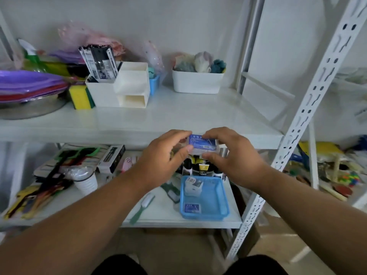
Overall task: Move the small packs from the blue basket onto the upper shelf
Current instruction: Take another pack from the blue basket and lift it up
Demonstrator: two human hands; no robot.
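One small blue-labelled pack (202, 144) is held between both hands at the front edge of the upper shelf (178, 116). It is pinched at its left end by the curled fingers and thumb of the left hand (168, 155), and at its right end by the thumb and fingers of the right hand (232, 155). Below, on the lower shelf (168, 217), one blue basket (214, 195) is seen, and more packs are contained in it: one flat pack (192, 208) with a blue label lies at the near left corner, and a small pile of packs (191, 185) (two or three, the count cannot be told through the blur) is stacked at the far left corner. Just beyond the basket a cluster of tubes (200, 167) is stood upright. On the upper shelf three white containers are counted: a white organiser (105, 94) in which black-and-white sachets (99, 64) are propped, a stepped drawer unit (133, 86) set against it, and a white tub (196, 82) filled with bath puffs (198, 62). One yellow-and-green sponge (80, 97) is stood beside the organiser, touching it, and a stack of purple plates (29, 82) is rested in a steel basin (29, 108). One white brush (143, 207) lies left of the basket.
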